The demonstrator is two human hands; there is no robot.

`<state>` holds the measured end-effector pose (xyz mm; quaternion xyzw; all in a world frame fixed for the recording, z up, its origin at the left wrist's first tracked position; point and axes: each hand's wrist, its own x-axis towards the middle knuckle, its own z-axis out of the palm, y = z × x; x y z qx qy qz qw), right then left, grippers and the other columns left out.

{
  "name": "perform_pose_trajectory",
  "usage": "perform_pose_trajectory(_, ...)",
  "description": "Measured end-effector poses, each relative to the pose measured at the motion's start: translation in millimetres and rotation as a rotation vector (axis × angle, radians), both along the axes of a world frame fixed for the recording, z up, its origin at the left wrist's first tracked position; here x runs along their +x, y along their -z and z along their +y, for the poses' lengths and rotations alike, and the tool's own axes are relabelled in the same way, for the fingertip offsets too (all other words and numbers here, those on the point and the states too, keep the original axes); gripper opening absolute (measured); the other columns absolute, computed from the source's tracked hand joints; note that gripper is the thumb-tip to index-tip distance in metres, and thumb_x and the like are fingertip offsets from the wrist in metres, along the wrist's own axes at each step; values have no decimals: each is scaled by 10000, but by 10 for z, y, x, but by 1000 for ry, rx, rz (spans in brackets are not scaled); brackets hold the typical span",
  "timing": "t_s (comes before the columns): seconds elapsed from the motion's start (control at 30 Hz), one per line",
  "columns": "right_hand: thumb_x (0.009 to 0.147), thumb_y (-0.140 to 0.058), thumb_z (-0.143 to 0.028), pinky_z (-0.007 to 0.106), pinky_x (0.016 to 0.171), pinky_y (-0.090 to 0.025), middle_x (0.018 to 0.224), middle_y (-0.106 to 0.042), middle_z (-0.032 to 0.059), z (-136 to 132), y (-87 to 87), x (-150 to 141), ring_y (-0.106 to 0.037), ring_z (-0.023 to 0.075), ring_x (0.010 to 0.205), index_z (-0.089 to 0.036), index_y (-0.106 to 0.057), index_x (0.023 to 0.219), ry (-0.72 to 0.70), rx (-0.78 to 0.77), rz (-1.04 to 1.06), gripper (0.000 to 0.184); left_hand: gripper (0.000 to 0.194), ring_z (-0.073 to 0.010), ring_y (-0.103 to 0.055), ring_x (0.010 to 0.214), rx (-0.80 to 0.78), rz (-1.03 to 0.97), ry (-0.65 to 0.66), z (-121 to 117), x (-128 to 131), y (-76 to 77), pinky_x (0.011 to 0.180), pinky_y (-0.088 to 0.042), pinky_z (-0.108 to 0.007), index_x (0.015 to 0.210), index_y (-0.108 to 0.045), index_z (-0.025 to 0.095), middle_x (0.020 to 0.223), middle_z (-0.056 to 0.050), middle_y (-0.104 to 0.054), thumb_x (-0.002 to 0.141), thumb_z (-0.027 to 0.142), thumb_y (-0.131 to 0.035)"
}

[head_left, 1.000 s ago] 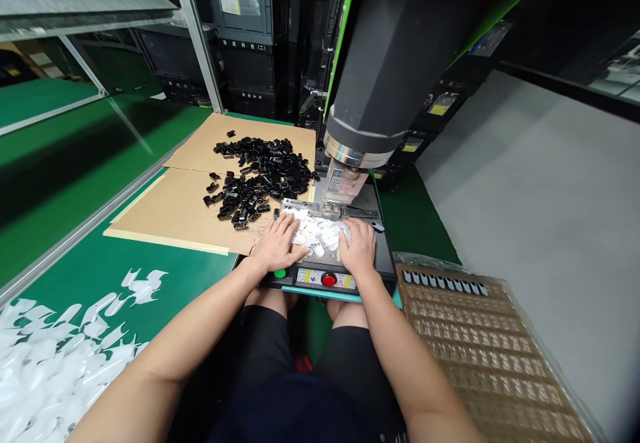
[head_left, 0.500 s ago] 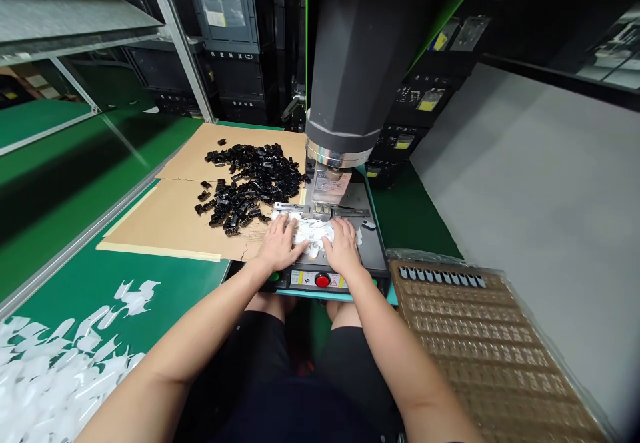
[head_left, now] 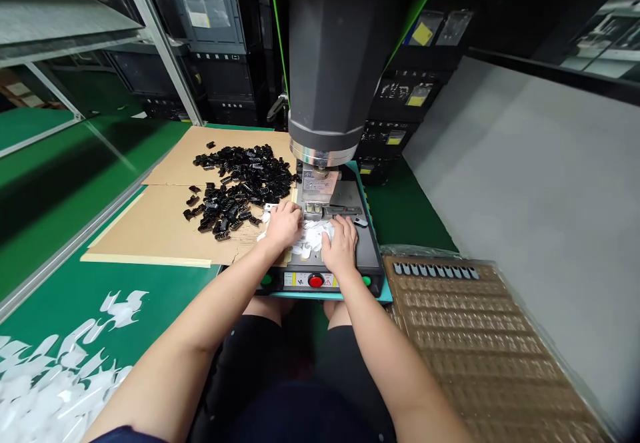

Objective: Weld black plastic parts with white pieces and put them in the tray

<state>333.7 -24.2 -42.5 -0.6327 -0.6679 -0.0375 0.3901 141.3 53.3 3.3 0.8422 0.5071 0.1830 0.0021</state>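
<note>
Flanking one pile of white pieces (head_left: 314, 236): left hand (head_left: 285, 224), fingers bunched, grip unclear; right hand (head_left: 341, 246), fingers slightly spread.

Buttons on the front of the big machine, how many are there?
3: a green button on the left, a red button in the middle and another green button on the right. The right forearm may hide more.

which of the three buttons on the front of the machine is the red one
The middle button is the red one. The left button and the right button, on either side of it, are both green.
</note>
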Motion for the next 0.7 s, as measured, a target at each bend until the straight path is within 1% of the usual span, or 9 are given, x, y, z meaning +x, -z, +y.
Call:
perform_pose_trajectory(0.13,1020,-525,-312,606,1269,-326,1546,-551,186,17,25,3,-363,373,1529,-140,-596,1388,8,-30,5,412,146,-354,-522,1280,2,18,28,-23,-68,-75,1024,-443,-546,1035,-731,234,1260,-138,-663,929,245,-632)
perform_pose_trajectory(0.23,1009,-528,-287,577,1264,-354,1537,-551,193,30,36,-8,-423,361,1491,-134,-599,1389,-2,-64,9,416,158,-355,-497,1319,43,25,36,-107,-213,-152,1058,-417,-547,1061,-718,231,1254,-147,-652,941,251,-616)
perform_pose_trajectory(0.3,1007,-531,-275,547,1254,-383,1525,-561,196,31,33,-20,-466,343,1456,-131,-602,1389,-22,-84,15,415,165,-357,-484,1342,68,68,63,-180,-317,-184,1099,-386,-558,1063,-713,229,1250,-151,-648,936,228,-607)
perform_pose_trajectory(0.4,1011,-528,-268,527,1238,-410,1497,-585,194,23,16,-32,-499,328,1424,-136,-611,1379,-47,-83,25,400,155,-357,-495,1336,44,112,82,-267,-386,-195,1111,-377,-571,1052,-715,223,1259,-142,-656,927,248,-627)
perform_pose_trajectory(0.47,1016,-517,-263,530,1235,-411,1476,-600,192,14,5,-32,-500,330,1423,-135,-621,1361,-51,-61,34,382,189,-352,-506,1326,12,86,73,-289,-342,-186,1100,-395,-564,1080,-721,220,1280,-131,-662,949,332,-643)
perform_pose_trajectory(0.57,1022,-508,-260,538,1239,-405,1453,-618,191,3,-1,-25,-493,337,1428,-130,-633,1338,-54,-26,39,363,279,-340,-524,1305,-18,31,51,-261,-176,-154,1085,-414,-545,1132,-736,228,1304,-119,-667,984,439,-630)
perform_pose_trajectory(0.7,1023,-510,-256,536,1232,-413,1433,-630,188,1,9,-15,-512,333,1404,-134,-639,1318,-64,-4,29,344,248,-341,-517,1319,-70,24,18,-172,28,-75,1079,-407,-541,1106,-758,245,1320,-119,-671,983,419,-630)
